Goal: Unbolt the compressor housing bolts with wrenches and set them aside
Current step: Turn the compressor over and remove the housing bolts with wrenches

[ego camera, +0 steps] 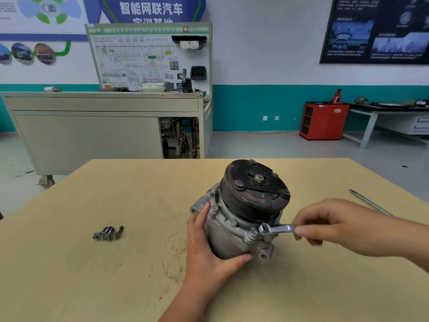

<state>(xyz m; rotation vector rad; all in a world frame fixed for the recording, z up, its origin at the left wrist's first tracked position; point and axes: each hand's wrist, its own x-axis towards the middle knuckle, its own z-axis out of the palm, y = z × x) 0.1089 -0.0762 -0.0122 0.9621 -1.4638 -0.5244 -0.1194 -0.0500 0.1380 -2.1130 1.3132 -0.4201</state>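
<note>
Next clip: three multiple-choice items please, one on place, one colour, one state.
1. Where do the loose bolts lie on the table? A. left of the compressor B. right of it C. on it
2. The cabinet by the far wall is: A. blue B. red C. yellow
3. The right hand is: A. flat on the table B. holding a wrench at the compressor C. lifting a bolt
Answers: 1 A, piled to its left; 2 B, red sides; 3 B, it pinches the wrench while the left hand holds the compressor.
</note>
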